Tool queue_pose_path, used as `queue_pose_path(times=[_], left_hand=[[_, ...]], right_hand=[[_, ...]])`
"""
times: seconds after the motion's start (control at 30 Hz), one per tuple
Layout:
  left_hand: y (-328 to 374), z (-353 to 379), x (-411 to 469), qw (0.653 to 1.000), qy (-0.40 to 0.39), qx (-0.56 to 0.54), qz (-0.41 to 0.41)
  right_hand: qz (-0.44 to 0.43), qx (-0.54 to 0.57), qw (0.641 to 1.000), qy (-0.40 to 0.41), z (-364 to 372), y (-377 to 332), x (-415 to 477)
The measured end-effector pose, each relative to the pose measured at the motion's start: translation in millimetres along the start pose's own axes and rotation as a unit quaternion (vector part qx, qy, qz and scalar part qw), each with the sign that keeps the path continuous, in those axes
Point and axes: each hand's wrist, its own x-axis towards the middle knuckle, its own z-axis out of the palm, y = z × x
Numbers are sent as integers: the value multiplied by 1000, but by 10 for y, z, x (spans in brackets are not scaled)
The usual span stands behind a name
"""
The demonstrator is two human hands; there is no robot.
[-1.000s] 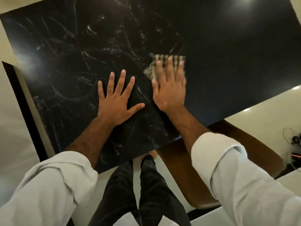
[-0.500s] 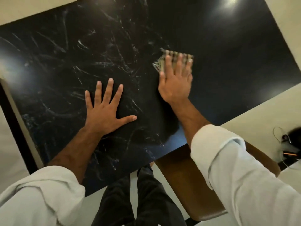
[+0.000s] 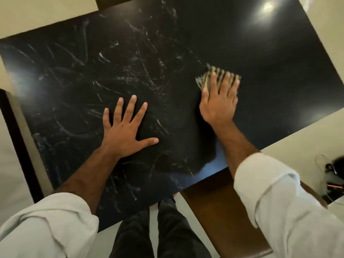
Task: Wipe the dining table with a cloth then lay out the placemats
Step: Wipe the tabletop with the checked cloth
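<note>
Beige striped cloth (image 3: 203, 81), frayed; under right hand (image 3: 219, 105).

The right grip (image 3: 219, 107) covers most of the cloth (image 3: 202, 81), and both are blurred. The tabletop (image 3: 242, 43) runs off the top edge. Dark clutter (image 3: 333, 168) at the right edge is cut off and cannot be identified.
</note>
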Motion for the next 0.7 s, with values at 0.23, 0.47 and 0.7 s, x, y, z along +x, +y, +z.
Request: queue_pose_path(times=[0.23, 0.47, 0.7], left_hand=[[16, 7, -20, 1000, 8, -2, -2], [-52, -54, 14, 999, -29, -18, 7], [-63, -23, 40, 999, -34, -10, 3]], right_hand=[[-140, 2, 990, -2, 141, -699, -253], [-107, -28, 991, -77, -38, 210, -950], [-93, -4, 996, -17, 119, -754, 95]])
